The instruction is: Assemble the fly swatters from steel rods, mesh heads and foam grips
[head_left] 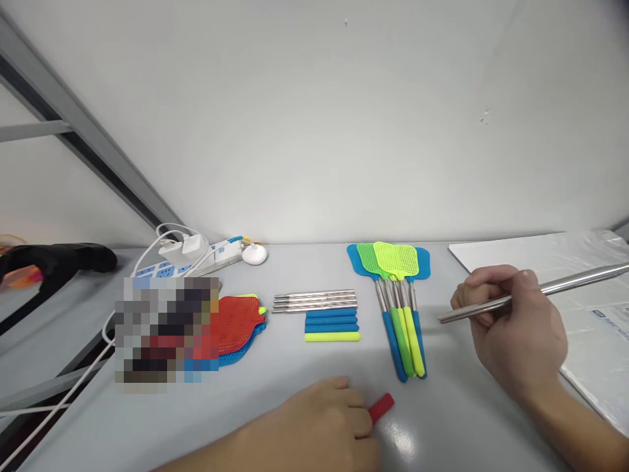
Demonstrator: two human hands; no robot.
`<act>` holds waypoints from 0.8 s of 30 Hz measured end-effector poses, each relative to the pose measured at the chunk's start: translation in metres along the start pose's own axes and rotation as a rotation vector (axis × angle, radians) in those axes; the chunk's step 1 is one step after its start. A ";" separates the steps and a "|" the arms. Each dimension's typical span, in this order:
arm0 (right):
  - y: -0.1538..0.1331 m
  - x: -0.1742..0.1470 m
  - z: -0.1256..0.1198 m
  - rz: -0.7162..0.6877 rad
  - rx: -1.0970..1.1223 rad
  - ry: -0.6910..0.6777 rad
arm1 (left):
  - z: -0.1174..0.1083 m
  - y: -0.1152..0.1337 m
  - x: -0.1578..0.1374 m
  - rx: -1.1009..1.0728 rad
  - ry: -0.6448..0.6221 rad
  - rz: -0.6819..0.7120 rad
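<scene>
My right hand, raised at the right, is closed around a long shiny metal rod, which slants up to the right out of view. My left hand, low in the middle, has its fingers curled over a red handle grip; only one end of it sticks out. Beyond the left hand lie several blue handle grips and one yellow grip, with several thin metal rods just behind them. Between my hands, several assembled fly swatters are fanned together with blue, green and yellow handles.
Loose red swatter heads lie stacked over blue and yellow ones at the left, beside a blurred-out patch. Behind them are a power strip with white cables and a round white device. A plastic-wrapped white board occupies the right side.
</scene>
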State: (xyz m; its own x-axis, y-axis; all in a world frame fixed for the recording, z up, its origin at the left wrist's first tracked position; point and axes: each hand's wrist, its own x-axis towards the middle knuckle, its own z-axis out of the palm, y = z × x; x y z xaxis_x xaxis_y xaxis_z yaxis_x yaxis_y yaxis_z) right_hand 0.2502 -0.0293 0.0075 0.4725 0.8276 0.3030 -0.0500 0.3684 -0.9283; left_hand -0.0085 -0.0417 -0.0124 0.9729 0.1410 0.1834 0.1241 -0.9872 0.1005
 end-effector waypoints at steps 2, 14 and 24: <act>0.000 -0.002 0.000 0.010 -0.021 -0.028 | -0.001 -0.001 0.001 0.002 0.021 -0.041; 0.017 -0.011 0.000 0.136 -0.123 -0.153 | 0.005 -0.004 0.002 0.028 -0.053 -0.380; 0.008 -0.014 0.018 0.393 0.088 -0.492 | -0.003 -0.010 -0.004 -0.385 0.248 -0.679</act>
State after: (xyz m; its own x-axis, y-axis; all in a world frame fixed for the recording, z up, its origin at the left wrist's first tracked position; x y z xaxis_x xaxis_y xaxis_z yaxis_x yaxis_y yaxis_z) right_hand 0.2273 -0.0300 0.0002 -0.0544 0.9982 0.0259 -0.2196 0.0134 -0.9755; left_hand -0.0141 -0.0327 -0.0115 0.6330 0.7558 0.1678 0.5509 -0.5920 0.5882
